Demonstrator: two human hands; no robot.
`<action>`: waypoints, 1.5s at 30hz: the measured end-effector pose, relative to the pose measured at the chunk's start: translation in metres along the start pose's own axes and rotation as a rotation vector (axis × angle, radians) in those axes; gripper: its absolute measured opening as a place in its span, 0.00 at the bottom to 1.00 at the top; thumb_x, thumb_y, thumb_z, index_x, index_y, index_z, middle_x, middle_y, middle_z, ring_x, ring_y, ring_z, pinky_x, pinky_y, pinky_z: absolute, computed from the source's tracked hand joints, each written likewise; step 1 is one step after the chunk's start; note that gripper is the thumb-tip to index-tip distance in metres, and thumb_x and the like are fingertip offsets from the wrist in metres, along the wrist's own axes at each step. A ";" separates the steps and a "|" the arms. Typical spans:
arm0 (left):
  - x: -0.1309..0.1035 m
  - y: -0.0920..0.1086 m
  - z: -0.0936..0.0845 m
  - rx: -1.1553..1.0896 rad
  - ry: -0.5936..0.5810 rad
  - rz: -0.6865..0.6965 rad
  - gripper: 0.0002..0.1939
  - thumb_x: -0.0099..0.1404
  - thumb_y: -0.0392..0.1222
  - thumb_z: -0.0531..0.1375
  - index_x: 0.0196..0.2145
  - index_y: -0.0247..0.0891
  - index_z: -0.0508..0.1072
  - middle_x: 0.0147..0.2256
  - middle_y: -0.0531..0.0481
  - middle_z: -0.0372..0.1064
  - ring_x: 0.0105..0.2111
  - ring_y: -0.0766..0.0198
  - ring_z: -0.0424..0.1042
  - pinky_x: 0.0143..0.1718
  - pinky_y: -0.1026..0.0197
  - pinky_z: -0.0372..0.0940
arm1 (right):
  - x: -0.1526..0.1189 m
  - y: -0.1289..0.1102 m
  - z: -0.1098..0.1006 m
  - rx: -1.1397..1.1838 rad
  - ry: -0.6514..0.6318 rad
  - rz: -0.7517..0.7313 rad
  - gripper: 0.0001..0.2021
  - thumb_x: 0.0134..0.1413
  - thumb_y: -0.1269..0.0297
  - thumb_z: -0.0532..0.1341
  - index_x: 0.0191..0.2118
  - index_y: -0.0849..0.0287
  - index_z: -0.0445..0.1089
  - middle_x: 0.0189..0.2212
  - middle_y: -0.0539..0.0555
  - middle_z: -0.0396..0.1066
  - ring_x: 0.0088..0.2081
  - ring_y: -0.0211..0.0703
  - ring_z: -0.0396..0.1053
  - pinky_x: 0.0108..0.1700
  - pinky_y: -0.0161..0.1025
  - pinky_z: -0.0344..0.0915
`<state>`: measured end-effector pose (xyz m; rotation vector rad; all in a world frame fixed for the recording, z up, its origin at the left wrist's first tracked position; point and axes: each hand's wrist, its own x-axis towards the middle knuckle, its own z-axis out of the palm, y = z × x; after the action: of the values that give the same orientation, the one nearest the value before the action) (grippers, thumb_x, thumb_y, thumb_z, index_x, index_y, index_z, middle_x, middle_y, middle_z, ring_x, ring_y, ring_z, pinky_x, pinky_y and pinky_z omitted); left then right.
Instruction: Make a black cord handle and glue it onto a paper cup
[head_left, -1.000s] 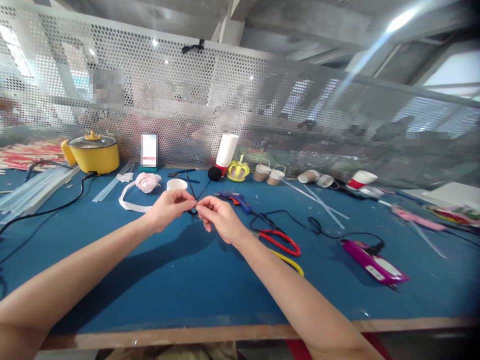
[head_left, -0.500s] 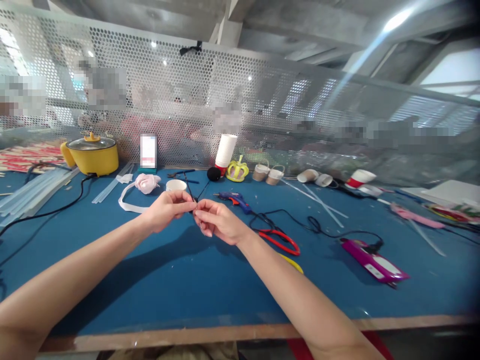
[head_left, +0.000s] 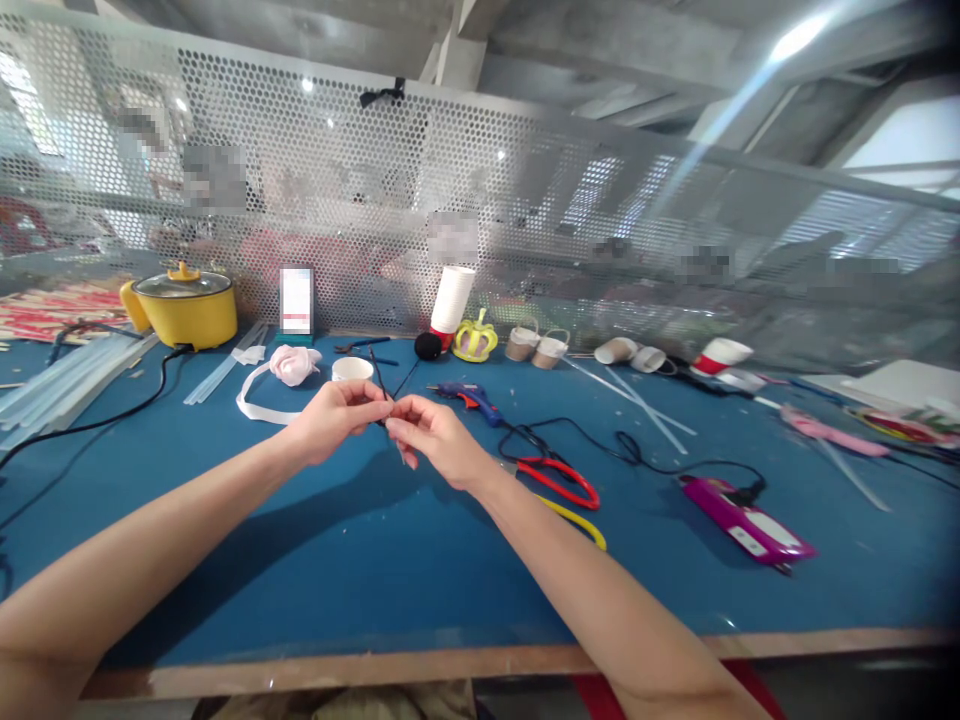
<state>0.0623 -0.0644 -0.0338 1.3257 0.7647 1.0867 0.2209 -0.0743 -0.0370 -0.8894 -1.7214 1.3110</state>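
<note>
Near the middle of the blue table, my left hand (head_left: 337,415) and my right hand (head_left: 427,435) meet fingertip to fingertip. Both pinch thin black stems (head_left: 377,372) that cross between them; one stem sticks up, and another slants to a round black ball (head_left: 428,346) behind. The exact crossing point is hidden by the fingers. A white paper cup (head_left: 352,371) stands just behind my left hand. Beyond my right hand lies a blue glue gun (head_left: 469,398). Left of my left hand is a pale pink fabric flower (head_left: 295,366) with a white ribbon.
Scissors with red and yellow handles (head_left: 562,482) lie by my right forearm. A purple power strip (head_left: 750,525) and black cord are at the right. A yellow pot (head_left: 187,308), a phone (head_left: 297,300), a yellow crown (head_left: 474,338) and cups line the back before a perforated screen.
My right hand has shifted and turned slightly, its lower fingers curling differently, and its forearm has moved left, showing more of the scissors. The pinch on the stems stays.
</note>
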 end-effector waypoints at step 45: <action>0.001 0.002 0.003 0.107 0.091 -0.002 0.14 0.46 0.46 0.64 0.20 0.33 0.66 0.16 0.57 0.58 0.15 0.77 0.50 0.16 0.69 0.43 | 0.003 0.005 0.004 -0.015 0.153 -0.025 0.11 0.45 0.58 0.61 0.26 0.60 0.61 0.17 0.43 0.60 0.16 0.28 0.56 0.17 0.30 0.54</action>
<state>0.0650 -0.0650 -0.0311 1.3723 0.9019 1.1236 0.2165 -0.0723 -0.0422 -0.9487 -1.6202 1.1841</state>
